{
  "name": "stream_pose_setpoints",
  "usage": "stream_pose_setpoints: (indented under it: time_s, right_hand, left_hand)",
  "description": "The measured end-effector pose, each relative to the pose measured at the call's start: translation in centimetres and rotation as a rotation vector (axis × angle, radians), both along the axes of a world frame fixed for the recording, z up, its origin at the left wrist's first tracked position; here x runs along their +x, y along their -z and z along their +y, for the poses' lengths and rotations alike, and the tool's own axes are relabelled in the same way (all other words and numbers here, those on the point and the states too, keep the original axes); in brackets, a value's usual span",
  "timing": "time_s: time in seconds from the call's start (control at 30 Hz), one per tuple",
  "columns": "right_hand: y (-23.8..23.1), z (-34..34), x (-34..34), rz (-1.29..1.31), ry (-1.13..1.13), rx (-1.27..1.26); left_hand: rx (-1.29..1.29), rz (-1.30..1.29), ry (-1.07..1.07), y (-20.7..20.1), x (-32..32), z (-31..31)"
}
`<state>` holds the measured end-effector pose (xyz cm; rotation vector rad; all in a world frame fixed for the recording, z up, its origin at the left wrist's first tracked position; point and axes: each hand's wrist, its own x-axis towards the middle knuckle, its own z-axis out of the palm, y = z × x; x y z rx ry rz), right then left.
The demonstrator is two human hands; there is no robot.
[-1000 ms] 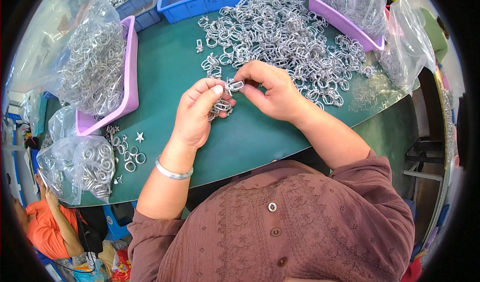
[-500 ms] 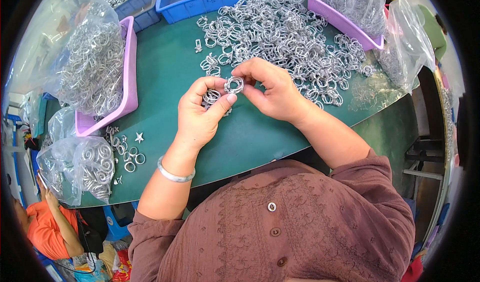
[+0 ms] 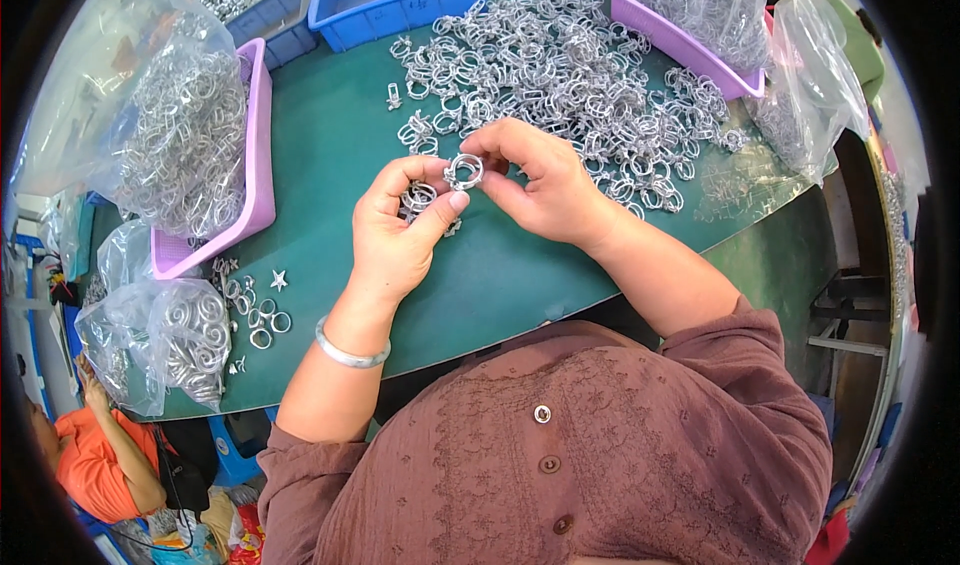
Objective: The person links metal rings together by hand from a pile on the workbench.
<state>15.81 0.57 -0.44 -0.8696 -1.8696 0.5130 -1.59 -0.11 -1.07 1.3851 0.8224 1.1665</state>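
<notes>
A silvery metal ring piece [image 3: 466, 172] is pinched by both hands above the green table. My left hand [image 3: 390, 227] holds its near left side between thumb and forefinger, and more silvery ring pieces [image 3: 418, 199] sit in the curl of the same hand. From the right, the fingertips of my right hand [image 3: 548, 187] grip the ring's edge; part of that grip is hidden behind the fingers. Just beyond both hands spreads a big heap of similar ring pieces [image 3: 560, 65].
To the left stand a purple basket [image 3: 262, 155] with a bagged load and a clear bag of spiral metal pieces [image 3: 195, 340]. Loose rings [image 3: 262, 322] and a star [image 3: 279, 280] lie nearby. Blue bins [image 3: 400, 20] and another purple basket [image 3: 690, 50] line the far side. A person in orange [image 3: 105, 460] sits lower left.
The ring between my fingertips has turned a little, so its round opening shows more clearly. Both hands keep nearly the same place; the whole view has shifted slightly.
</notes>
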Motion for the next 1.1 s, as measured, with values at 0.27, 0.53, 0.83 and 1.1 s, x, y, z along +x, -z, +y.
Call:
stream_pose_setpoints:
  time_s: [0.27,0.53,0.83,1.1]
  right_hand:
    - [-0.4,-0.6,0.2,-0.052,-0.014,-0.046]
    - [-0.9,-1.2,-0.1,-0.083,-0.152,0.041]
    - [-1.1,-1.1,0.5,-0.026,-0.122,0.011]
    - [-0.2,-0.9,0.9,-0.111,-0.129,-0.036]
  left_hand:
    - [-0.312,-0.221,0.086,0.2,0.1,-0.1]
    - [-0.609,-0.549,0.175,-1.3,-1.5,0.2]
    - [-0.465,-0.578,0.078,-8.5,-5.6,2.5]
    - [0.165,-0.004,-0.311,-21.7,-10.0,6.4]
